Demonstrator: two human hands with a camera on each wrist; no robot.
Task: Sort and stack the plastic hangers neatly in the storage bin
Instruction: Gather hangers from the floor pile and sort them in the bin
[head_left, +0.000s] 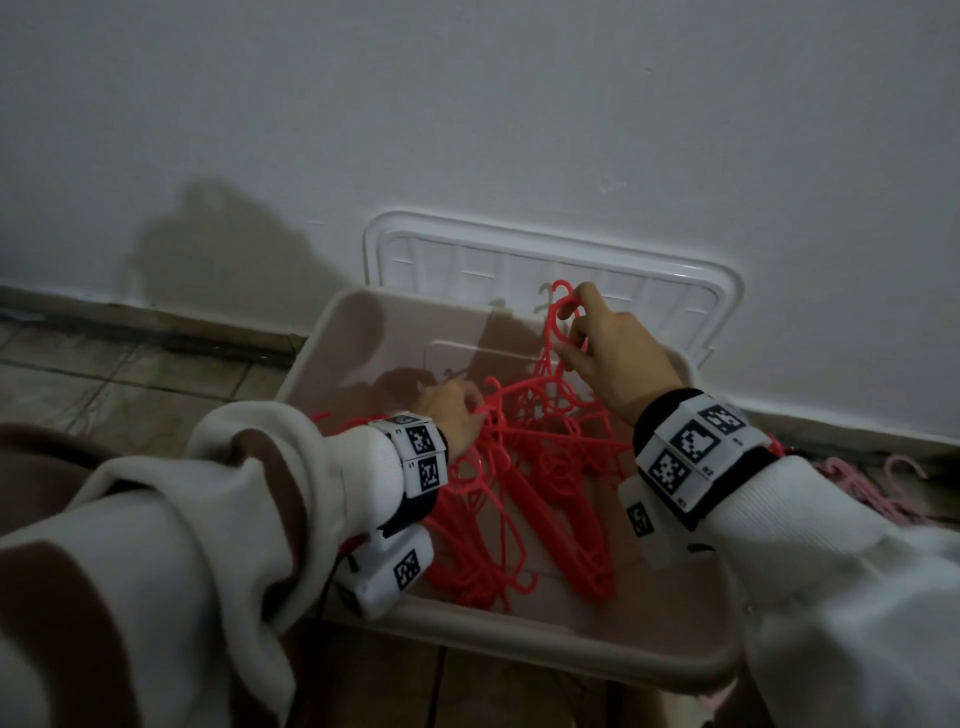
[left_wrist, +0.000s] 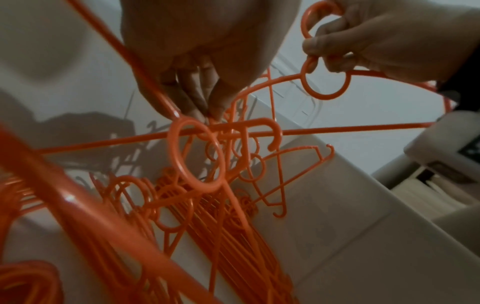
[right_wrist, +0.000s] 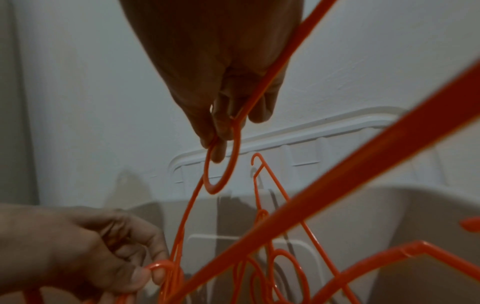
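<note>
A tangle of red-orange plastic hangers (head_left: 524, 483) lies inside a pale storage bin (head_left: 571, 654) on the floor. My right hand (head_left: 597, 343) holds one hanger up by its hook (head_left: 558, 306) above the bin's far side; in the right wrist view my fingers (right_wrist: 221, 131) curl round that hook (right_wrist: 221, 181). My left hand (head_left: 452, 410) is down in the pile, its fingertips (left_wrist: 207, 109) pinching the neck of another hanger (left_wrist: 197, 156). The raised hanger's hook and ring (left_wrist: 324, 82) show in the left wrist view.
The bin's white lid (head_left: 545, 270) leans against the white wall (head_left: 467, 104) behind the bin. A heap of pink hangers (head_left: 872, 488) lies on the tiled floor (head_left: 130, 379) to the right of the bin.
</note>
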